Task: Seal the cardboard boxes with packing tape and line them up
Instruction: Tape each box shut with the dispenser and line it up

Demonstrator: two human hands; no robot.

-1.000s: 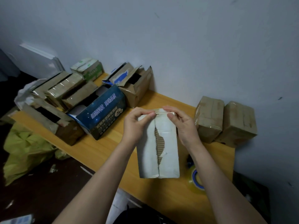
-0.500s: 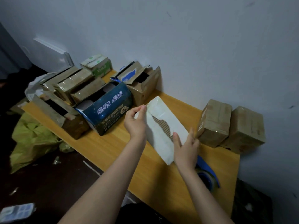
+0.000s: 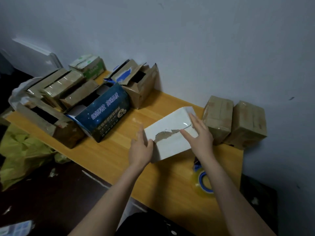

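Right now, in the head view, the white box [image 3: 170, 145] lies toward the right end of the counter [image 3: 119, 154]. Its torn seam faces up with brown card showing through, and a shiny strip of tape covers the right part. The left hand [image 3: 140, 149] presses straight fingers against the box's near left end, its grip slack and closed round nothing. The right hand [image 3: 200, 135] lies flat on the box top, fingers spread, its grip wide open and holding nothing. A taped brown box [image 3: 217, 118] and a second brown box [image 3: 247, 123] stand side by side at the far right corner, the first just beside the white box. A tape roll [image 3: 202, 186] sits by the near right edge, partly behind the right forearm. Opened boxes, a blue box [image 3: 104, 114] among them, crowd the left end
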